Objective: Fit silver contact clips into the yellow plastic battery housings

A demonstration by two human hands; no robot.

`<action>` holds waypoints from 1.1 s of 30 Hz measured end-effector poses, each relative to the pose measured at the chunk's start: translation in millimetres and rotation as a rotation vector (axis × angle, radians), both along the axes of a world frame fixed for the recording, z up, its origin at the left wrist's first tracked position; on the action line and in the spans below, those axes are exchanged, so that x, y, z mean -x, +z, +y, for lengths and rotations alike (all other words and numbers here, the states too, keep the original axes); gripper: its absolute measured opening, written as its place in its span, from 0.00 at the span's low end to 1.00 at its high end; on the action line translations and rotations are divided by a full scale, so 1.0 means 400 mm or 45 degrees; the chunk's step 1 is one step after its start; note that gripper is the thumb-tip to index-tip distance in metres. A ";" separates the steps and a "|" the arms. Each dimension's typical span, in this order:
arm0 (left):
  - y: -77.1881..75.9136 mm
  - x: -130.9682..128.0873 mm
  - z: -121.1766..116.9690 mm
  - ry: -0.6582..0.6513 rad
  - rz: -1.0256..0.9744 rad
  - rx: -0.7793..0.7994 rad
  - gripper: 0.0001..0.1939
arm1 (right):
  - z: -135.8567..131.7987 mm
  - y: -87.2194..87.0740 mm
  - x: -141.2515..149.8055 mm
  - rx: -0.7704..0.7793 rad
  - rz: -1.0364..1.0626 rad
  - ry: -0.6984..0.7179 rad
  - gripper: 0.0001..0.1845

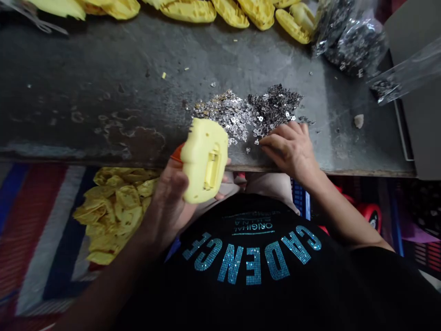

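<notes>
The left hand (175, 188) is wrapped around a yellow plastic housing (200, 172), thumb on the near side and fingertips showing past the opposite edge. It is held up and tilted in front of the body, just over the table's (103, 92) near edge, probably so that its recessed slot faces the eyes and the other hand stays free.

The right hand (292, 149) rests at the near side of a dark pile of small metal clips (275, 105), its thumb and fingers drawn narrow. The view is too coarse there to tell whether a clip sits between the fingertips. A brighter pile of metal clips (229, 112) lies between the two hands, just beyond the housing; both piles seem placed close in so that single pieces come within easy reach.

The housing looks matte and pale, with rounded, wavy sides, a notched upper corner, small holes and a long recess with metal-looking bits at its ends. An orange-red piece (178, 152) shows beside it at the left hand.

Well beyond both hands lie more yellow shells (189, 10); clear bags of metal parts (358, 46) sit beyond the right hand, to its right.
</notes>
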State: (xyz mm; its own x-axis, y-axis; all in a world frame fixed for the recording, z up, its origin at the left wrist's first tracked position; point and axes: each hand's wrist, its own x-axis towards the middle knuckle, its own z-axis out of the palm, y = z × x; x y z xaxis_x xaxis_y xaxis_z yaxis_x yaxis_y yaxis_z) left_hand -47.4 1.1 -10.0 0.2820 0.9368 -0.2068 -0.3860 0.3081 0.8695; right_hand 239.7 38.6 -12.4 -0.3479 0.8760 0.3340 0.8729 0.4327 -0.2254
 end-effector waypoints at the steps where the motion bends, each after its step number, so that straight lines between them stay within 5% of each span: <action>1: 0.001 0.003 0.000 0.056 0.044 -0.023 0.47 | 0.010 -0.006 0.007 -0.003 -0.120 -0.027 0.13; 4: 0.007 -0.005 -0.004 0.107 0.081 -0.018 0.46 | 0.022 -0.013 0.029 0.001 -0.271 -0.018 0.17; 13: 0.015 -0.030 -0.023 0.050 -0.006 0.053 0.43 | 0.020 -0.014 0.055 0.117 -0.139 0.168 0.14; 18: 0.009 -0.042 -0.030 0.020 -0.102 0.094 0.34 | 0.032 -0.008 0.062 0.203 -0.156 0.194 0.07; 26: 0.004 -0.054 -0.028 -0.144 -0.271 0.222 0.37 | -0.037 -0.046 -0.009 -0.030 -0.128 0.254 0.13; 29: 0.014 -0.057 -0.030 -0.079 -0.192 0.254 0.38 | -0.063 -0.054 -0.043 0.001 -0.052 0.336 0.11; 33: 0.023 -0.066 -0.034 -0.054 -0.151 0.263 0.40 | -0.067 -0.046 -0.045 0.081 0.157 0.190 0.12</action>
State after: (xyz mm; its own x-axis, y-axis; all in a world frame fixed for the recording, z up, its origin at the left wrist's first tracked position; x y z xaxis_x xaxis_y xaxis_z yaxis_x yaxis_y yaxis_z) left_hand -21.0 -12.6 -0.6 0.3538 0.8649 -0.3562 -0.4643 0.4929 0.7358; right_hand 257.7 11.8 -30.9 -0.4355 0.8383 0.3280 0.7640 0.5369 -0.3578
